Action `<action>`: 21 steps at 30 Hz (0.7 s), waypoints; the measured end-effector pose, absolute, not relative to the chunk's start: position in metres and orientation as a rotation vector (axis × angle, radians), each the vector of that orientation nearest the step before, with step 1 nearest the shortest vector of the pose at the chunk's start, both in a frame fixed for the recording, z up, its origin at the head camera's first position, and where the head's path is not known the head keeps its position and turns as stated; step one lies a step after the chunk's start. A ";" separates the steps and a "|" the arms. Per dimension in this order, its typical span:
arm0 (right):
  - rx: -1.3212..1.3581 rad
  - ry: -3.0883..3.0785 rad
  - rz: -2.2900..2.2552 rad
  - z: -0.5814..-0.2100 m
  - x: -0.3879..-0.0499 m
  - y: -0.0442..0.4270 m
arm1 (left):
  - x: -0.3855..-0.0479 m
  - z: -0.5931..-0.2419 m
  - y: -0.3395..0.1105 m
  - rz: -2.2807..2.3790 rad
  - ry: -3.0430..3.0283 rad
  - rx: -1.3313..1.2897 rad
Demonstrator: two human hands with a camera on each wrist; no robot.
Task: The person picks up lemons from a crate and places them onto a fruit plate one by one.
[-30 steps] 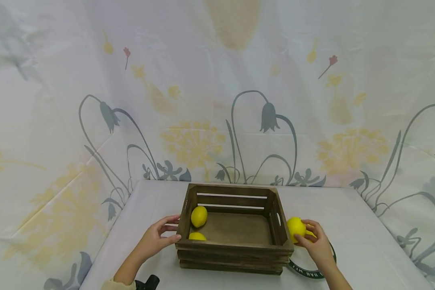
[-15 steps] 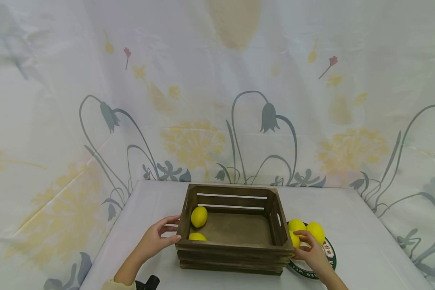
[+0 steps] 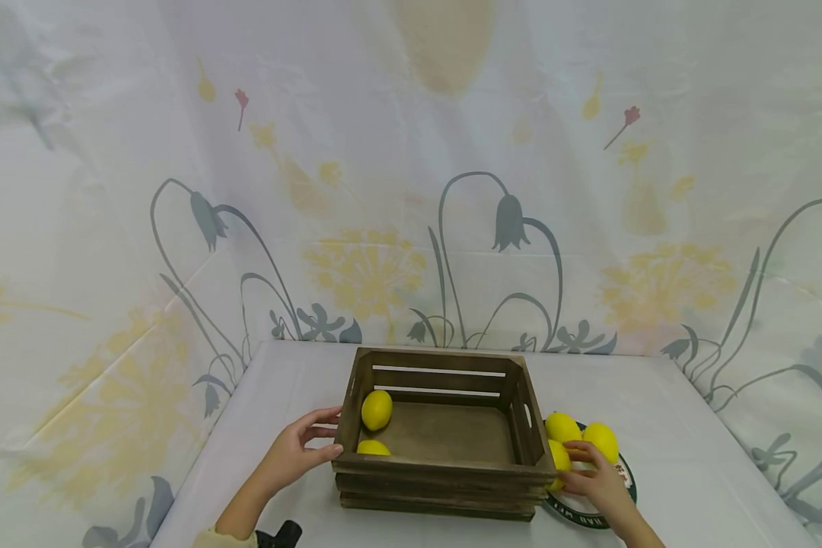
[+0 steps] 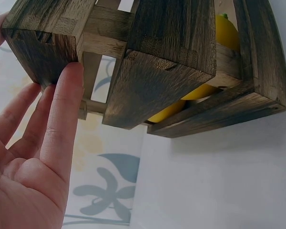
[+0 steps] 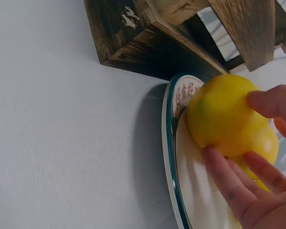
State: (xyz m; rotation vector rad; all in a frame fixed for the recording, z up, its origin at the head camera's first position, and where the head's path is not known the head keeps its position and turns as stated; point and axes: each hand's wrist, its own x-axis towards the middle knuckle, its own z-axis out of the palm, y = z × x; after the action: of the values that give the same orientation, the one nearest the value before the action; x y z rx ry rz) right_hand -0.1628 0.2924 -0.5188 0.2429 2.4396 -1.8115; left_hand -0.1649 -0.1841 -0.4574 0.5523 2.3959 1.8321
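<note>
The right hand's (image 3: 599, 483) grip pinches a lemon (image 5: 224, 114), thumb and fingers set on opposite sides of its round body, over the plate (image 5: 170, 143) by the crate's (image 3: 445, 478) right end; whether it touches the plate cannot be told. The lemon looks smooth and faintly shiny, so it is probably light and firm, hard to bruise, yet apt to roll or squirt free if the fingertips close off-centre. The safest hold is likely across its widest part, pads opposed, squeezing gently; pinching a tapering end would be the weaker choice. Another lemon (image 3: 563, 428) is at the plate's far edge and a third lemon (image 3: 600, 440) farther right on it, near enough that a nudge could set them rolling. The left hand (image 3: 301, 449) rests against the crate's left end by its near corner, fingers spread and extended; the slatted wood seems stiff, and its rails look the natural place to steady it. Inside, one lemon (image 3: 377, 411) lies toward the far left corner, a second lemon (image 3: 373, 447) at the near left corner. Crate and plate both stand on the worktop (image 3: 685, 457), between its left and right edges.
</note>
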 end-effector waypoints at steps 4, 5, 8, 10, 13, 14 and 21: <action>0.280 2.490 -1.796 -0.515 -0.163 0.298 | -0.165 -0.458 -0.184 1.827 2.399 0.556; 0.283 2.501 -1.797 -0.514 -0.163 0.300 | -0.165 -0.458 -0.184 1.826 2.400 0.557; 0.289 2.530 -1.799 -0.510 -0.163 0.303 | -0.165 -0.458 -0.184 1.826 2.401 0.561; 0.281 2.554 -1.791 -0.507 -0.163 0.305 | -0.165 -0.458 -0.184 1.825 2.403 0.560; 0.285 2.583 -1.783 -0.502 -0.163 0.306 | -0.165 -0.458 -0.184 1.824 2.404 0.556; 0.278 2.591 -1.795 -0.500 -0.163 0.306 | -0.165 -0.458 -0.184 1.824 2.403 0.557; 0.183 2.634 -1.883 -0.483 -0.165 0.306 | -0.165 -0.457 -0.184 1.832 2.384 0.562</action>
State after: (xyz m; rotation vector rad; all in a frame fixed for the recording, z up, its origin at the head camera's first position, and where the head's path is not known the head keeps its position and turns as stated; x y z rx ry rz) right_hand -0.1652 0.3055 -0.4835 0.1833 2.6338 -1.8825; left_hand -0.1648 -0.1839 -0.4571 0.5617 2.3836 1.8318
